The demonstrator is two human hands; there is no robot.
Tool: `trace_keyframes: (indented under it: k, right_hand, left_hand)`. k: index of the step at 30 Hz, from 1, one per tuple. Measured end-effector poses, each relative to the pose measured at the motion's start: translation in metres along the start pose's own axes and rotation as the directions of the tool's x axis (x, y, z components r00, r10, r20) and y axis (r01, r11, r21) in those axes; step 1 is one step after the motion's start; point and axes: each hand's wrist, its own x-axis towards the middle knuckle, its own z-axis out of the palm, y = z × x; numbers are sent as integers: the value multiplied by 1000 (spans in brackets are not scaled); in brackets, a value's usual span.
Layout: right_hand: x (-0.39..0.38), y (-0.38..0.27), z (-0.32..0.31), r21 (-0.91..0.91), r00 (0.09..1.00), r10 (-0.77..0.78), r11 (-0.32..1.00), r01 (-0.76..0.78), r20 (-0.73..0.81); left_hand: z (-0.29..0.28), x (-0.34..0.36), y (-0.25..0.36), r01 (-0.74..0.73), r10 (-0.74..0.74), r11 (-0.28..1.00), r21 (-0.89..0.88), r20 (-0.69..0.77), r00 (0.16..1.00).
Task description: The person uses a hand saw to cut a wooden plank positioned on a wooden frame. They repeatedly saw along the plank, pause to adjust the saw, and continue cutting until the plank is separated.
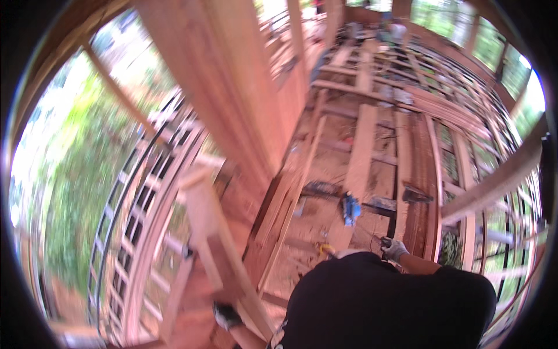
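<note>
My right hand (396,249), in a pale grey work glove, reaches forward over the plank floor. Its fingers are closed around something small and dark that I cannot make out, and a thin line seems to run up from it. Ahead and to its left, a blue power tool (351,209) rests on a long plank (361,152). My left hand (226,316), gloved in black and grey, is low beside a wooden beam (224,262) and seems to touch it. Blur hides its fingers. Between my hands, close to my torso, a yellow object (326,249) is partly hidden.
A wide wooden post (218,75) rises at the front left. Loose boards (447,107) and open framing cover the floor ahead. A dark tool (417,195) lies to the right. A slanting timber (494,180) crosses the right side. Open slats (136,232) border the left drop.
</note>
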Motion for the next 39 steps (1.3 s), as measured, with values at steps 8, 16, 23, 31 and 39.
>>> trace_keyframes:
  k: [8,16,23,31,39]
  right_hand:
    - [-29,-34,-13,298,976,-212,930,217,-48]
    - [-76,-64,-52,353,998,58,934,-59,12]
    - [-79,67,-5,330,968,-64,933,144,-243]
    - [-111,142,28,247,970,228,948,-201,-88]
    - [-121,143,41,330,939,104,944,10,-327]
  left_hand:
    - [45,18,71,-186,195,935,-301,-1,981]
    - [133,170,106,-75,66,981,-182,-55,996]
    - [139,288,91,-14,9,974,-225,-26,1000]
    - [159,340,87,38,13,931,362,-137,991]
    - [241,334,74,-148,88,-574,805,241,966]
